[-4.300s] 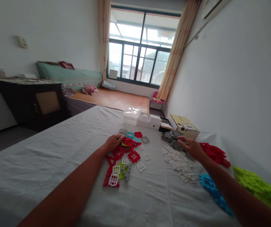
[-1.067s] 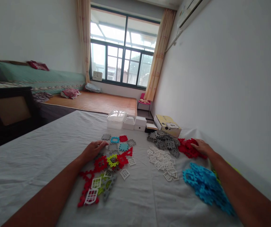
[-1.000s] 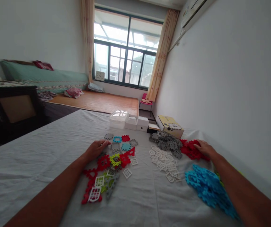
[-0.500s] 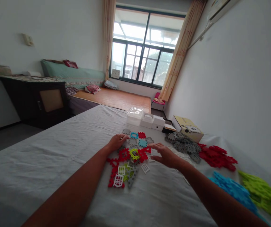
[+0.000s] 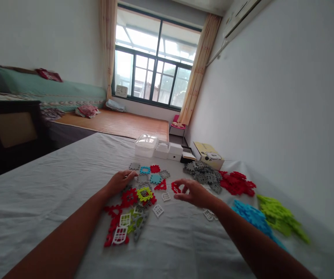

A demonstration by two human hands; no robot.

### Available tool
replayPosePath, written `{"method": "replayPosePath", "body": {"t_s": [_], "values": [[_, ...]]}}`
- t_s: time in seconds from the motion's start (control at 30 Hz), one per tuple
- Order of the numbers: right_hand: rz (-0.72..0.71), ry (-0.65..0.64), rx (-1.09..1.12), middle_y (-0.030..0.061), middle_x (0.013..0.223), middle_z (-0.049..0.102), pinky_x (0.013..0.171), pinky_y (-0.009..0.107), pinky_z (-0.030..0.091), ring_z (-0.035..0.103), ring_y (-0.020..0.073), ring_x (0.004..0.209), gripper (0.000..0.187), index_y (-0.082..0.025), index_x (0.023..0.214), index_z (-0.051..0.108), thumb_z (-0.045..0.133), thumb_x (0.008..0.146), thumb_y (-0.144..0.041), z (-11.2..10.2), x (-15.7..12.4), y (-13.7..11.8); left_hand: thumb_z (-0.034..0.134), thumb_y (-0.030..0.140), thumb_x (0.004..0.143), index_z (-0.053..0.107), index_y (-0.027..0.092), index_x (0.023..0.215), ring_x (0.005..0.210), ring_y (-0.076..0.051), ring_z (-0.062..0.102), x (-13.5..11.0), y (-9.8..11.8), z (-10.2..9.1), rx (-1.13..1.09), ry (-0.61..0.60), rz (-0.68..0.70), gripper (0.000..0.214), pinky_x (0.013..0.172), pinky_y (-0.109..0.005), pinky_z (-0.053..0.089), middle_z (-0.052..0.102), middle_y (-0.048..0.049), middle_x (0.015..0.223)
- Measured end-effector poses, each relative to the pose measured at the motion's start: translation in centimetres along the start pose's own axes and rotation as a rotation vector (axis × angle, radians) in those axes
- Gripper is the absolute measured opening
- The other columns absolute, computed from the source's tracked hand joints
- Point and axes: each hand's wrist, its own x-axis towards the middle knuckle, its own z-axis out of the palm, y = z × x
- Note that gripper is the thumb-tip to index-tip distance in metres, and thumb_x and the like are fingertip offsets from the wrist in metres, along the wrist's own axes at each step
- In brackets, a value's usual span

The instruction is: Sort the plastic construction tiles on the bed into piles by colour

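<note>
My right hand (image 5: 192,192) pinches a red interlocking building piece (image 5: 175,188) between thumb and fingers, just above the cloth. My left hand (image 5: 122,181) lies with fingers stretched out beside a grey toothed piece (image 5: 142,178) and holds nothing that I can see. Between the hands are a light-blue square piece (image 5: 155,178) and a red triangular piece (image 5: 161,186). Nearer me, a yellow-green frame piece (image 5: 145,194) rests on red pieces. White lattice window pieces (image 5: 158,210) are scattered around, some on top of red and green ones.
Beyond the pieces stand a clear plastic box (image 5: 146,146), white boxes (image 5: 175,151) and a yellow carton (image 5: 209,155). Heaps of grey (image 5: 204,172), red (image 5: 238,184), blue (image 5: 254,219) and green pieces (image 5: 281,217) line the right side of the grey cloth (image 5: 68,174).
My view has turned to the right. My right hand has picked up a red piece and moved it away from the red and green cluster. My left hand stays near the grey pieces.
</note>
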Motion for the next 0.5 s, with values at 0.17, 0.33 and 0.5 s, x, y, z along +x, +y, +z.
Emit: {"method": "replayPosePath", "body": {"t_s": [0.17,0.33,0.5], "values": [[0.288,0.305,-0.213,0.0065,0.103,0.066,0.074,0.031,0.049,0.063,0.0214,0.082,0.048,-0.023,0.111,0.059,0.061,0.07,-0.047,-8.2,-4.7,10.5,0.036,0.057,0.081,0.069,0.02,0.093,0.091,-0.021,0.06,-0.1,0.3,-0.1,0.031,-0.006,-0.009,0.051,0.08,-0.024,0.042,0.07,-0.0003,0.096],[0.612,0.426,-0.336,0.0087,0.098,0.068,0.071,0.03,0.05,0.063,0.0223,0.083,0.042,-0.017,0.101,0.063,0.062,0.067,-0.041,-13.2,-10.0,22.0,0.037,0.057,0.081,0.07,0.021,0.093,0.092,-0.021,0.06,0.3,-0.4,0.0,0.047,-0.005,0.014,0.05,0.083,-0.023,0.042,0.07,-0.0003,0.098],[0.732,0.371,-0.433,0.0079,0.096,0.069,0.068,0.028,0.049,0.064,0.0216,0.079,0.038,-0.018,0.095,0.065,0.065,0.063,-0.037,-13.7,-11.3,27.4,0.038,0.058,0.079,0.07,0.022,0.092,0.092,-0.021,0.061,0.3,-0.5,0.0,0.037,0.009,-0.017,0.05,0.082,-0.023,0.043,0.07,-0.0001,0.097]]}}
